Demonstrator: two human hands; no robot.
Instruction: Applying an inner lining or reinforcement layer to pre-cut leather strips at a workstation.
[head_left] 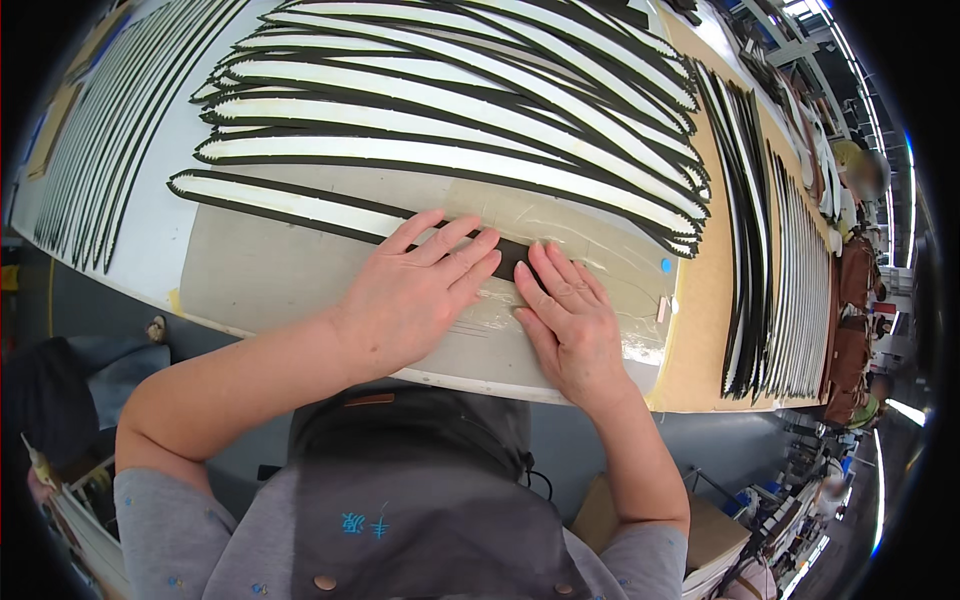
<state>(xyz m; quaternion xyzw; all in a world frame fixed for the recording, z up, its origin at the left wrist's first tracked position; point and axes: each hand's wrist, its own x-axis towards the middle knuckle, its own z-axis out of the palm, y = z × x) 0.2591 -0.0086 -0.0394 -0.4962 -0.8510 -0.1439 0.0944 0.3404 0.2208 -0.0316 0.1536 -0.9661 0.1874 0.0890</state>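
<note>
A long strip, white along its middle with black edges and a pointed, notched left end, lies across a grey mat. My left hand rests flat over it, fingers stretched out and slightly apart. Beside it on the right, my right hand lies with straight fingers on the strip's right part. Between the hands the strip looks all black. The strip's right end is hidden under my right hand. Neither hand grips anything.
Many similar black-edged white strips lie piled just beyond. More strips stand in rows at the left and right. See-through film covers the mat's right part, near a small blue dot. Other people sit far right.
</note>
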